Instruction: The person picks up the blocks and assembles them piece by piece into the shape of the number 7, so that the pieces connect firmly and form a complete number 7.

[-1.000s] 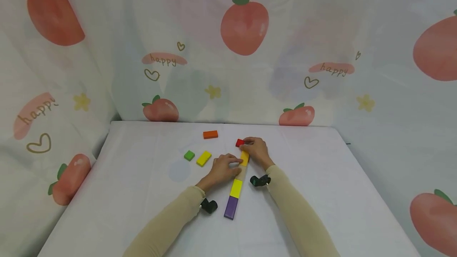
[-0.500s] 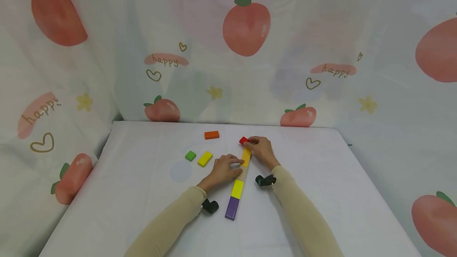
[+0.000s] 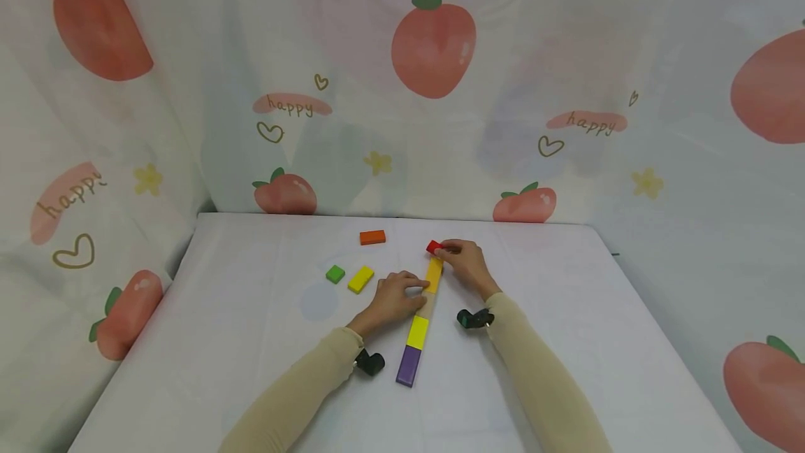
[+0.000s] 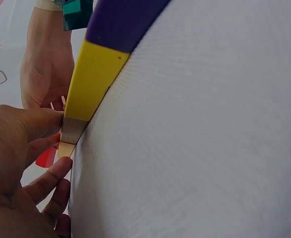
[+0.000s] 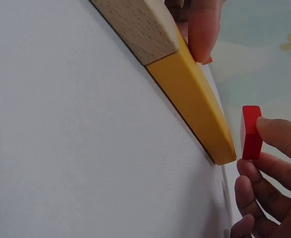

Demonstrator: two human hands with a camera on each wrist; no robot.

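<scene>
A single-file row of blocks runs away from the person: a purple block [image 3: 409,366] nearest, then a yellow block [image 3: 418,333], a plain wood block [image 3: 425,306] and an amber block [image 3: 435,272]. My left hand [image 3: 391,298] rests against the row's left side, thumb at the plain wood block and a fingertip at the amber one. A small red block [image 5: 252,133] is pinched between the thumb and fingers of my right hand [image 3: 468,263]. It stands just off the amber block's far end, with a gap visible in the right wrist view.
Left of the row lie a loose green block [image 3: 335,273] and a second yellow block [image 3: 361,279]. Farther back is an orange block [image 3: 372,237]. A patterned cloth wall [image 3: 402,145] rises behind the white table [image 3: 251,334].
My right hand has shifted a little right and away with the red block, uncovering more of the amber block's far end. The left hand keeps its place on the row.
</scene>
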